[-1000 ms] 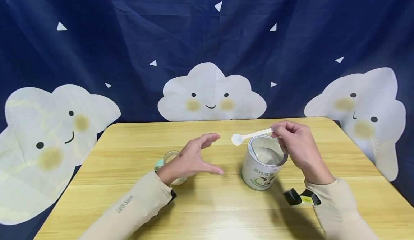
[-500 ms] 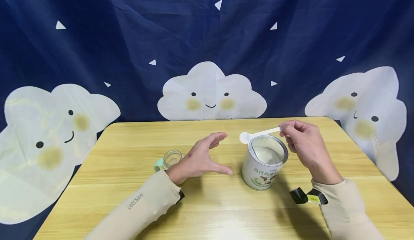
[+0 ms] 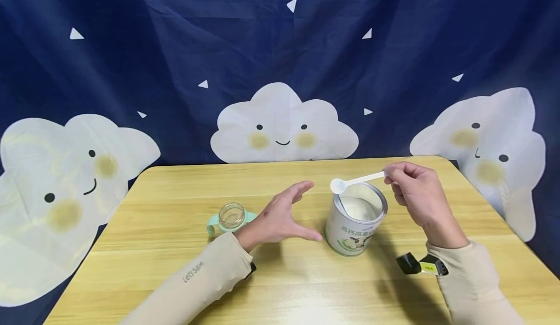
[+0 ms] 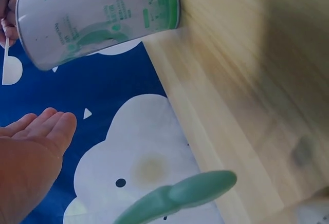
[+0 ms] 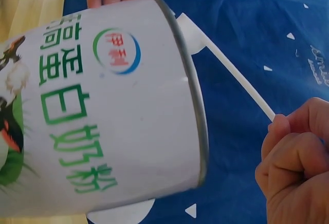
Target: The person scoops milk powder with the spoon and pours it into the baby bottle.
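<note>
My right hand pinches the handle end of a white measuring scoop. The scoop's round bowl is over the far left rim of an open milk powder can, and white powder shows inside the can. In the right wrist view the thumb and curled fingers hold the scoop handle, while the can's green-lettered side fills the left. To the can's left, my left hand hovers with thumb and fingers spread, holding nothing. Behind the left wrist stands an uncapped clear bottle with mint-green handles.
Both the can and the bottle stand on a light wooden table. A dark blue curtain with white smiling clouds hangs behind the table's far edge. A black wrist camera is strapped to the right wrist.
My right hand has moved right with the scoop, bringing its bowl from left of the can to over its rim. My left hand has shifted right toward the can, uncovering more of the bottle.
</note>
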Demonstrator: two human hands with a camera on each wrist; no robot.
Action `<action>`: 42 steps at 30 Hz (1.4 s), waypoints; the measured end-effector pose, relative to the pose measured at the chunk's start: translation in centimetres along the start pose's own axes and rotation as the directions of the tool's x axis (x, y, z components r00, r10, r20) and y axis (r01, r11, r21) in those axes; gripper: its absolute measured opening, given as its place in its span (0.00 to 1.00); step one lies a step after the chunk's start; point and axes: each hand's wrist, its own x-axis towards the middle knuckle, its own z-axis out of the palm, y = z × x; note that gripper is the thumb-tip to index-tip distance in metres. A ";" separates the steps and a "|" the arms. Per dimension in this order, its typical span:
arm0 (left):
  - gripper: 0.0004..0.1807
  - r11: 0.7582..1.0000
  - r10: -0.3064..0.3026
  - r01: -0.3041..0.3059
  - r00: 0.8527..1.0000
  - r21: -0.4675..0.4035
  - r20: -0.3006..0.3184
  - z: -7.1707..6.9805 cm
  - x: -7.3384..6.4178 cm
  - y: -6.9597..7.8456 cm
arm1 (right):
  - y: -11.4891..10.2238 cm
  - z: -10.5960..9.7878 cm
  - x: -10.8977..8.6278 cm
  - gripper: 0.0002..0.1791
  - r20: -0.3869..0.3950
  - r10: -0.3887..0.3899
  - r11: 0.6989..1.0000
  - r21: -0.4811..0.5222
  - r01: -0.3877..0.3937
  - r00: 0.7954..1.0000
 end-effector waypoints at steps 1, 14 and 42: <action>0.62 1.000 0.002 -0.002 1.000 -0.001 0.002 0.1 0.0 0.0 | 0.0 -0.1 0.0 0.13 0.000 0.000 1.000 0.002 0.000 1.000; 0.64 0.999 0.054 -0.054 0.998 -0.009 0.010 1.9 1.4 -0.6 | 0.4 -1.2 0.2 0.14 0.001 -0.012 1.000 0.011 0.012 1.000; 0.62 0.991 0.120 -0.120 0.993 -0.065 -0.008 5.2 4.1 -1.0 | 1.6 -2.6 0.5 0.08 0.037 -0.149 0.884 -0.443 0.150 0.988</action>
